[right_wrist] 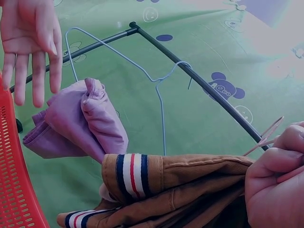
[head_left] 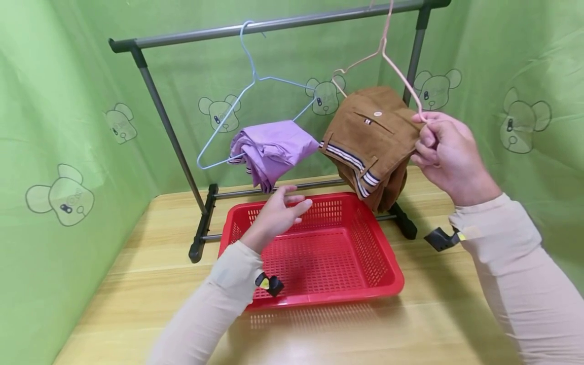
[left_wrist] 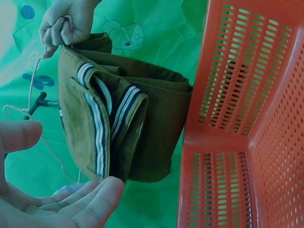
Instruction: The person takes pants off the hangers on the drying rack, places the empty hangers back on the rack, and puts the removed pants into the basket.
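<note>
Brown trousers (head_left: 371,126) could slip if the right hand (head_left: 449,152), gripping pink hanger (head_left: 405,81), tilts it; left hand (head_left: 279,215) is spread, empty

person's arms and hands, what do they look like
The left sleeve and right sleeve are long and pale beige. The left hand and right hand wear no gloves. Each sleeve's end bears a small black device with a yellow patch.
</note>
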Action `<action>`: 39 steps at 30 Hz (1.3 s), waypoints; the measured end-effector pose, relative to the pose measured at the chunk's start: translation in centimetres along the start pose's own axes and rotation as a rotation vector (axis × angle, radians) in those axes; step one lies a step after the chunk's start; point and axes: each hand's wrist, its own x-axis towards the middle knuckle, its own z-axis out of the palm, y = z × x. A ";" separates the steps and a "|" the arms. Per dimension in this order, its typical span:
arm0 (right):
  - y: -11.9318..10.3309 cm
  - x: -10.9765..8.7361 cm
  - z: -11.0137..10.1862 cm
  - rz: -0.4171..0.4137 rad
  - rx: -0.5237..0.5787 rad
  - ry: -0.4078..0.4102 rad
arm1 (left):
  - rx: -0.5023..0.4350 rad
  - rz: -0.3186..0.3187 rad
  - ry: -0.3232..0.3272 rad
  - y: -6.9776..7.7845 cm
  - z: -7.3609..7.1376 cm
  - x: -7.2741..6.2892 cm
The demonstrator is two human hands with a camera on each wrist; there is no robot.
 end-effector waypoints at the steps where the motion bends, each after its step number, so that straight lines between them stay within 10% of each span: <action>1: 0.0 0.0 0.0 0.002 0.000 0.002 | 0.003 0.000 -0.006 0.0 0.3 0.2; 31: -1.0 1.7 1.0 -0.020 0.141 0.002 | 0.004 -0.067 -0.021 1.8 6.6 5.8; 39: 0.3 1.1 -0.3 0.020 0.109 -0.002 | -0.099 -0.153 -0.088 -0.3 8.7 6.3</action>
